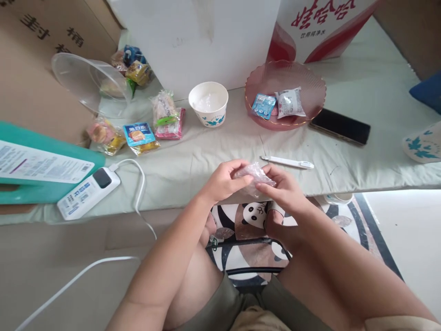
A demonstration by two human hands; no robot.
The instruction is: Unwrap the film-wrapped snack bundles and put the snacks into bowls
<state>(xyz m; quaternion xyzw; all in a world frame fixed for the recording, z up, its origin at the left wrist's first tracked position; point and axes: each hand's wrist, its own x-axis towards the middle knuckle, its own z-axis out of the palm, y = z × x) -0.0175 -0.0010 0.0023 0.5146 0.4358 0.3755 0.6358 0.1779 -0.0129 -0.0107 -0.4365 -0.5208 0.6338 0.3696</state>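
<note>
Crumpled clear plastic wrap [254, 177] is held between both hands above the table's front edge. My left hand [227, 180] pinches its left side, thumb on top. From the right, my right hand [279, 184] grips the same plastic with thumb and fingers. Just behind the right hand lies a white utility knife [287, 162]. A white paper cup [208, 105] with a leaf print stands farther back, some clear plastic inside it. To its right, a pink scalloped bowl [251, 94] holds a blue packet [263, 106] and a white packet [290, 102].
Several wrapped snacks [139, 134] and a tipped clear tub [86, 82] are at the left. A white power strip [87, 193] with a cable lies by a green container [37, 161]. A black phone [340, 126] and another paper cup [423, 143] are on the right. Boxes [206, 41] stand behind.
</note>
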